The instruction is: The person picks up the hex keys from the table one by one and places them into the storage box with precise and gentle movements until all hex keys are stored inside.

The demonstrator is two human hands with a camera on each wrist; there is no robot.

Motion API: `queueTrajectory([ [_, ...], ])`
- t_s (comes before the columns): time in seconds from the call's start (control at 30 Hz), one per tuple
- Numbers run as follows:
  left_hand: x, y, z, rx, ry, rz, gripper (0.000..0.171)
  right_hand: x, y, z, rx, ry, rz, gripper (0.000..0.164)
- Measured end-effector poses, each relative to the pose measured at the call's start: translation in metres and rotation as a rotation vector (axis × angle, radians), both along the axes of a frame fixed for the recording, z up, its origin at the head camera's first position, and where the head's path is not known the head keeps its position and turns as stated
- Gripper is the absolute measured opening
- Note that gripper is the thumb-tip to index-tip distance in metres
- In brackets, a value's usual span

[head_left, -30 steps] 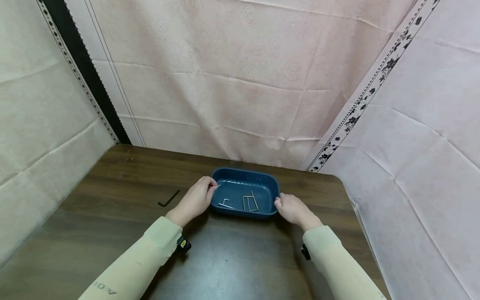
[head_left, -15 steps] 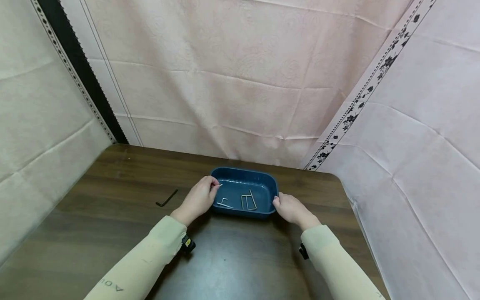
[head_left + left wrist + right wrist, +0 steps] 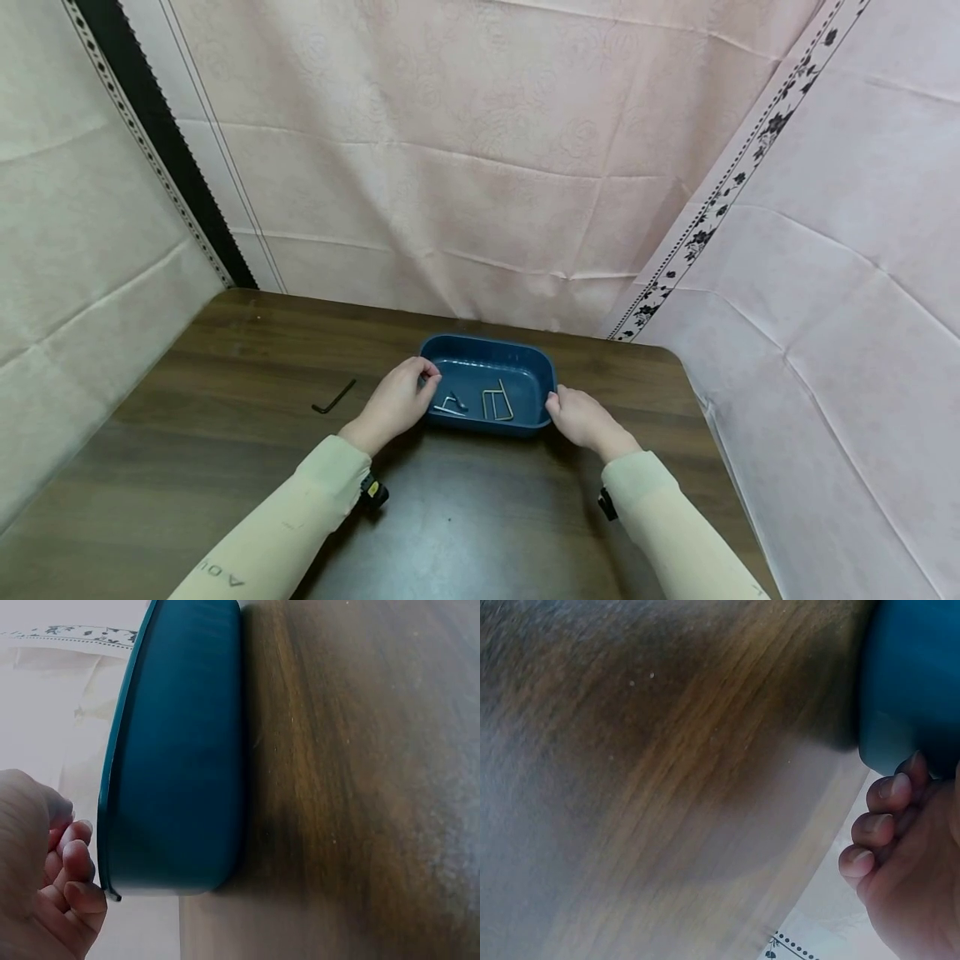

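A blue tray (image 3: pixel 486 342) stands on the brown table (image 3: pixel 225 417) with several silver hex keys (image 3: pixel 498 402) lying inside it. My left hand (image 3: pixel 396 401) is at the tray's left rim. In the left wrist view its fingers (image 3: pixel 71 881) are curled beside the tray (image 3: pixel 180 765) and hold nothing that I can see. My right hand (image 3: pixel 582 419) holds the tray's right end. In the right wrist view its fingers (image 3: pixel 881 825) curl against the tray (image 3: pixel 915 675) wall.
A black hex key (image 3: pixel 334 397) lies on the table left of my left hand. Pink cloth walls close in the table at the back and on both sides. The table's right edge (image 3: pixel 720 450) is close to my right arm.
The small silver key that my left hand pinched over the rim now lies inside the tray. Both hands have stayed at the tray's ends.
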State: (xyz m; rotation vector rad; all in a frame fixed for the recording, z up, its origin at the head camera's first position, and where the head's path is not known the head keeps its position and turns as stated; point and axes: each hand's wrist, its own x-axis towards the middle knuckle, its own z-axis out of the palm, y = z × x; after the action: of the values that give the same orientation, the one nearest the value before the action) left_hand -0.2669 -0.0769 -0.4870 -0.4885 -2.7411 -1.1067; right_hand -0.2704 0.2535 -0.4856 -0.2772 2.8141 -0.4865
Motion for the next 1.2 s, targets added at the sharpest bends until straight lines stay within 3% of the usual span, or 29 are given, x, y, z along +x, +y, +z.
queueTrajectory([
  [0.47, 0.005, -0.048, -0.002, -0.036, 0.026, 0.071, 0.015, 0.0, 0.001, -0.001, 0.009, 0.016, 0.003, 0.06],
  [0.83, 0.01, -0.095, -0.012, -0.165, -0.068, 0.184, 0.021, -0.001, 0.001, -0.001, 0.017, 0.018, 0.012, 0.059],
  [1.2, 0.013, -0.117, -0.02, -0.239, -0.17, 0.214, 0.024, 0.0, -0.001, -0.002, 0.025, 0.031, 0.022, 0.058],
])
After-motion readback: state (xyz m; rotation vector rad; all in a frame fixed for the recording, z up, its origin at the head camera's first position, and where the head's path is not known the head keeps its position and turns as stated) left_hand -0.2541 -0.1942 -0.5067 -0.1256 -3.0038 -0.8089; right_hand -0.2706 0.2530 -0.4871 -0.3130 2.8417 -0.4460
